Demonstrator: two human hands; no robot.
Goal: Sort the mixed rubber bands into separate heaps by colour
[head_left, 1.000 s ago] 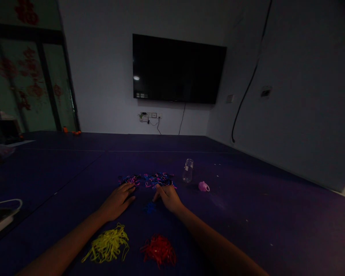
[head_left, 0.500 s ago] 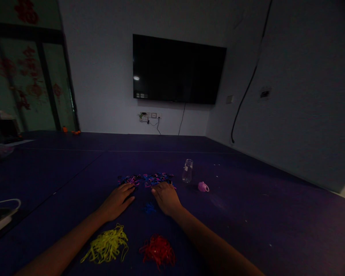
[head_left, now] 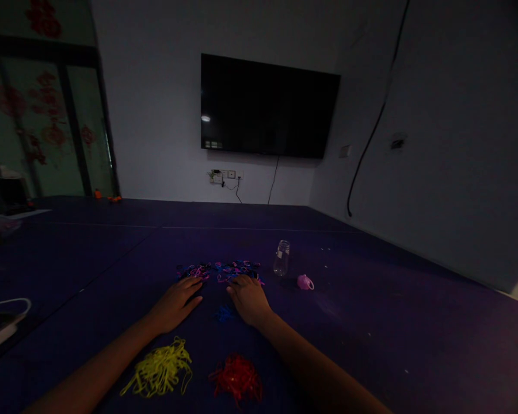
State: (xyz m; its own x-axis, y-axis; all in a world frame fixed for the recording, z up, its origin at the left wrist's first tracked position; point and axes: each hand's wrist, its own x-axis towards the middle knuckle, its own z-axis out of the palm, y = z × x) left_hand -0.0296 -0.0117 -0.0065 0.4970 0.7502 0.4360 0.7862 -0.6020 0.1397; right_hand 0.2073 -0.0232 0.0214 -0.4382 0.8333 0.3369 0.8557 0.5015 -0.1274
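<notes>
My left hand (head_left: 178, 306) lies flat on the dark blue-purple surface, its fingertips at the near left edge of a spread pile of pink, blue and black rubber bands (head_left: 237, 267). At the same pile's near right edge rests my right hand (head_left: 249, 300), palm down with fingers stretched out. Between the hands sits a small clump of blue bands (head_left: 224, 313). Closer to me are a heap of yellow bands (head_left: 162, 368), by my left forearm, and a heap of red bands (head_left: 237, 376), by my right forearm. Neither hand holds anything that shows.
Right of the pile are a clear plastic bottle (head_left: 281, 259) and a pink cap with a ring (head_left: 304, 282). A white-edged object (head_left: 4, 333) lies at the left edge. Beyond the surface stands a wall with a television (head_left: 270, 106).
Both hands stay in nearly the same place at the pile. The whole view has shifted very slightly; the bands, bottle and cap look unmoved.
</notes>
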